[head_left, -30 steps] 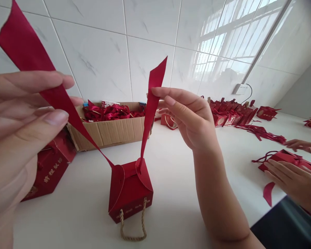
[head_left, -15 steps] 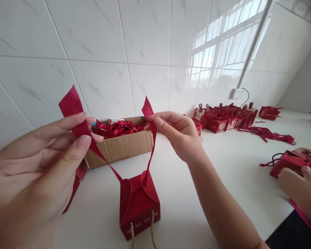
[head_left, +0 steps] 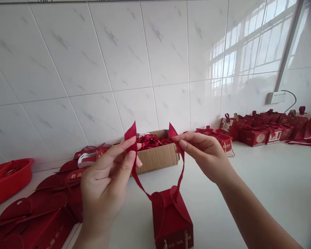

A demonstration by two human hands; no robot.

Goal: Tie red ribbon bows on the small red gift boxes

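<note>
A small red gift box [head_left: 172, 221] stands on the white counter [head_left: 261, 186] just in front of me. A red ribbon [head_left: 181, 171] runs up from both of its top flaps. My left hand [head_left: 106, 183] pinches the left end of the ribbon between thumb and fingers. My right hand [head_left: 206, 154] pinches the right end near its tip. Both ends are held up level, about a hand's width apart, above the box. The box's lower edge is cut off by the frame.
A cardboard carton [head_left: 159, 155] full of red ribbons sits behind my hands against the tiled wall. Flat red box blanks [head_left: 41, 214] are piled at the left beside a red basin [head_left: 7, 180]. Several finished red boxes [head_left: 259, 133] line the wall at the right.
Both hands have drawn away from the camera and lowered toward the box, coming closer together with the ribbon ends. The view has swung left; the other person's hands at the right have left the frame.
</note>
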